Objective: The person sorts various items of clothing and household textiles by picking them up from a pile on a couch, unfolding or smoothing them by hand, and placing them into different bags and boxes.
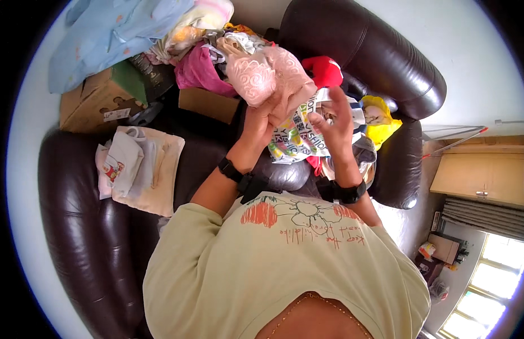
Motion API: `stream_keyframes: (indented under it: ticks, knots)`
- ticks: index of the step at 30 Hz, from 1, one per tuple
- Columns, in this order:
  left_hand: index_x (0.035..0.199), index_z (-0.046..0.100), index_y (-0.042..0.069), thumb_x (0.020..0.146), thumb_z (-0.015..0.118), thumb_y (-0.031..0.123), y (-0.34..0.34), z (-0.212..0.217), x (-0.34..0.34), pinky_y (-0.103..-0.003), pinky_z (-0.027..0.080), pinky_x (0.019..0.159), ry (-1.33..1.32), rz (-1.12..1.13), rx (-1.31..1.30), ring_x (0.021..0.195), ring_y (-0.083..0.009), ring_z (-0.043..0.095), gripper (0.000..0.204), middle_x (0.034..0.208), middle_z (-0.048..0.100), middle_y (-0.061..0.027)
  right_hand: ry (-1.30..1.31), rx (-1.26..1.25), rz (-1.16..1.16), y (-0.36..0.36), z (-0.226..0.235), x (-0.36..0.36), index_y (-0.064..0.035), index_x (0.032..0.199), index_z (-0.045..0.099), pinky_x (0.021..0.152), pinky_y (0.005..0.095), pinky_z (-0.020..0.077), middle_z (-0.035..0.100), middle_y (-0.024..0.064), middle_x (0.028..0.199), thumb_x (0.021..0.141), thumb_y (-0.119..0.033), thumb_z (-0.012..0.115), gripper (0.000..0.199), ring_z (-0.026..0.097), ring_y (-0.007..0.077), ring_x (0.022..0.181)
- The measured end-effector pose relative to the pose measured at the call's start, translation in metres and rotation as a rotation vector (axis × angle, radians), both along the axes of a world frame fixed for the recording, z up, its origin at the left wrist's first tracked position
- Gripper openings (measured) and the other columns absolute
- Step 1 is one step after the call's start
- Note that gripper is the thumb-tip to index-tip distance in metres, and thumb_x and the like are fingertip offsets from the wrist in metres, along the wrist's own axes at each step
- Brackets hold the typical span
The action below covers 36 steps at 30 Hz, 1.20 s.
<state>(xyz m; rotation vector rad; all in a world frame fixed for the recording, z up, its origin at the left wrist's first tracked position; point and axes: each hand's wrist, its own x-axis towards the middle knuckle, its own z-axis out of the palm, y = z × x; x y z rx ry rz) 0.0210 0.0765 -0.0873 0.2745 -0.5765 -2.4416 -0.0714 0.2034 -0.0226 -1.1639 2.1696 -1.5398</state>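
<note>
My left hand (269, 114) grips the lower edge of a pink lace bra (252, 80), its two cups held up in front of me. A short way to its right, my right hand (336, 125) is raised with thumb and fingers apart, holding nothing. Just beneath and between the hands lies a white printed plastic bag (299, 138) with green and yellow patches. Behind the bra, a heap of clothes includes a magenta garment (201, 70) and a pale bunched cloth (239, 40). To the right of the bra sits a red item (324, 70).
All this rests on a dark brown leather sofa (81, 226). Folded clothes (154, 164) lie on a beige cloth at the left. A cardboard box (92, 101) stands behind them, with a light blue garment (118, 34) over it. At the right is a yellow bag (380, 121).
</note>
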Motion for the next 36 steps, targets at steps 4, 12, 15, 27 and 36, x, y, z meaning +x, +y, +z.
stream_keyframes:
  ticks: [4, 12, 15, 27, 36]
  knots:
    - [0.115, 0.041, 0.003, 0.079, 0.057, 0.02, 0.02, 0.011, -0.003, -0.03, 0.04, 0.084, -0.021, 0.024, -0.034, 0.099, -0.0167, 0.049, 0.043, 0.11, 0.048, -0.0074, -0.78, -0.353, 0.383, -0.023, -0.009, 0.015, 0.0018, 0.118, 0.037, 0.089, 0.0303, 0.0334, 0.046, 0.0097, 0.115, 0.07, -0.028, 0.066, 0.063, 0.044, 0.0186, 0.104]
    - [0.115, 0.043, 0.005, 0.065, 0.072, 0.022, 0.036, -0.018, 0.017, -0.029, 0.035, 0.088, -0.265, -0.099, -1.154, 0.106, -0.0168, 0.042, 0.06, 0.115, 0.045, -0.0095, -0.782, -0.448, -0.095, 0.0, 0.009, -0.011, -0.0008, 0.093, 0.053, 0.053, 0.0182, 0.0397, 0.055, -0.0014, 0.075, 0.078, -0.002, 0.05, 0.015, 0.05, 0.005, 0.06]
    - [0.096, 0.051, 0.001, 0.07, 0.066, 0.01, 0.013, -0.055, 0.027, -0.022, 0.042, 0.061, -0.337, -0.567, -0.601, 0.073, -0.0096, 0.052, 0.032, 0.084, 0.056, -0.0039, -0.704, -0.42, 0.154, 0.048, 0.006, -0.058, -0.0003, 0.098, 0.052, 0.056, 0.0197, 0.0401, 0.056, 0.0005, 0.078, 0.075, -0.002, 0.053, 0.023, 0.051, 0.0071, 0.061]
    - [0.08, 0.057, 0.0, 0.074, 0.058, 0.006, -0.014, 0.007, 0.007, -0.02, 0.043, 0.061, -0.573, -0.016, -1.017, 0.068, -0.0067, 0.053, 0.009, 0.072, 0.057, -0.0023, -0.342, -0.454, -0.374, 0.178, 0.085, -0.113, 0.0046, 0.106, 0.049, 0.078, 0.0301, 0.0455, 0.055, 0.0135, 0.1, 0.077, -0.003, 0.053, 0.03, 0.055, 0.0212, 0.091]
    - [0.073, 0.055, 0.005, 0.068, 0.061, 0.027, 0.034, 0.019, -0.114, -0.034, 0.042, 0.065, -0.624, 0.151, -2.063, 0.074, -0.0243, 0.055, 0.023, 0.076, 0.057, -0.0095, -0.456, -0.459, -0.441, 0.219, 0.063, -0.132, 0.0052, 0.098, 0.054, 0.07, 0.0269, 0.0471, 0.058, 0.0117, 0.094, 0.073, -0.001, 0.058, 0.026, 0.058, 0.0183, 0.081]
